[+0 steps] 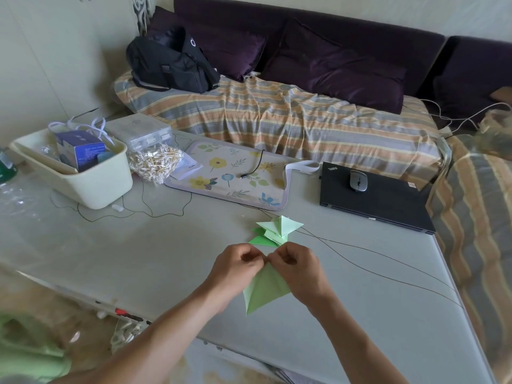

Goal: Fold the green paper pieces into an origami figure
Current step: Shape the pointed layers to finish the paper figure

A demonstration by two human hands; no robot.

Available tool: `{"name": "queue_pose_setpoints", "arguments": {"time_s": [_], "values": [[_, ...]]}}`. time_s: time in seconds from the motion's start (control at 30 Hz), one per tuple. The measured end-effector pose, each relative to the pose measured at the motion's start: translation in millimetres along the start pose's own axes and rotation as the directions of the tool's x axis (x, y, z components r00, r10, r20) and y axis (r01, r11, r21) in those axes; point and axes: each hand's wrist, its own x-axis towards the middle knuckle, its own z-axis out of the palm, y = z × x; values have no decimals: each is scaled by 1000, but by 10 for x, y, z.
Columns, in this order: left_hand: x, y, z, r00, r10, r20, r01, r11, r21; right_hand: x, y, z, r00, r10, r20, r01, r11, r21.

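Head view: my left hand [238, 266] and right hand [295, 266] pinch, fingers clamped, the top tip of a folded green paper piece [263, 291] at lower centre. Finished green units [274, 231] lie on the table [138, 245] just above. I judge assembly remains.

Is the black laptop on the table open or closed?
Closed: the laptop lies flat with its lid down, and a grey mouse rests on top.

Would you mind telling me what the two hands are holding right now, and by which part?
Both the left hand and right hand pinch the top tip of a pale green folded paper triangle, fingertips meeting there.
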Motion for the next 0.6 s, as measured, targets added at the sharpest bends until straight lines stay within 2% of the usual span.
{"name": "queue_pose_setpoints", "arguments": {"time_s": [0.23, 0.37, 0.6], "values": [[22, 9, -43, 971, -232, -56, 216, 955, -205, -3, 30, 6, 999, -43, 26, 42, 997, 68], [-22, 62, -51, 961, -266, 73, 275, 914, -297, -3, 22, 11, 991, -130, -15, 130, 991, 33], [3, 40, -60, 945, -307, 111, 323, 835, -445, -31, 58, 43, 944, -327, 38, 328, 944, -39]]}}
